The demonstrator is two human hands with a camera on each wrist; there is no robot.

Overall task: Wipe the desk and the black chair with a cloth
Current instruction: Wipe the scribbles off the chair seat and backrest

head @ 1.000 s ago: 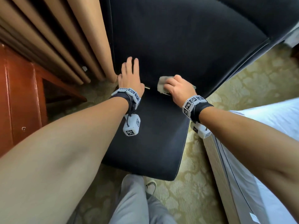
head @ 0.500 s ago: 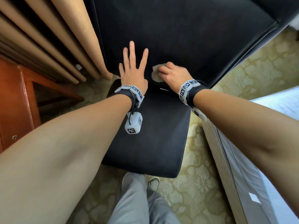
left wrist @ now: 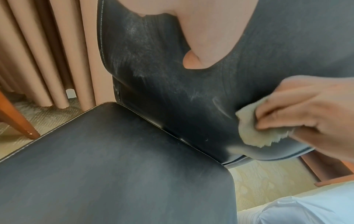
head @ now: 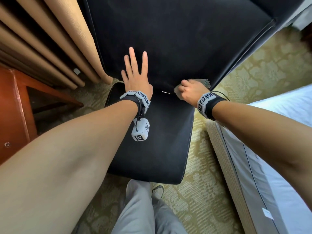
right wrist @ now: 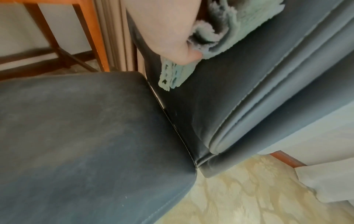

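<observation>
So the right hand [head: 189, 91] has the cloth [left wrist: 254, 130] bunched up in curled fingers, thumb clamped over the wad, and it's pressed against the chair [head: 168, 39] low on the backrest, right at the right-hand end of the crease where the backrest meets the seat [head: 152, 141]. A frayed corner of the cloth pokes out past the knuckles toward the backrest's right edge.

The left hand [head: 136, 78] is flat with the fingers spread and straight, holding nothing, just planted on the lower left part of the backrest. Looks like it's there to brace the chair.

The bit that matters for the next stroke: the crease runs left to right across the view, and the cloth sits at its right end. So nearly all the backrest lies to the left of and above the right hand. From the left wrist view there are pale dusty streaks on the backrest over toward the left hand's side, so I'd guess the wipe has to travel leftward along the crease or sweep up the panel. The left hand is parked right in that path and would probably need to shift.

The seat also looks hazy and grey. The counter only shows as a bit of red-brown wood [head: 15, 115] off to the left, beside the curtain [head: 50, 39], well apart from both hands
</observation>
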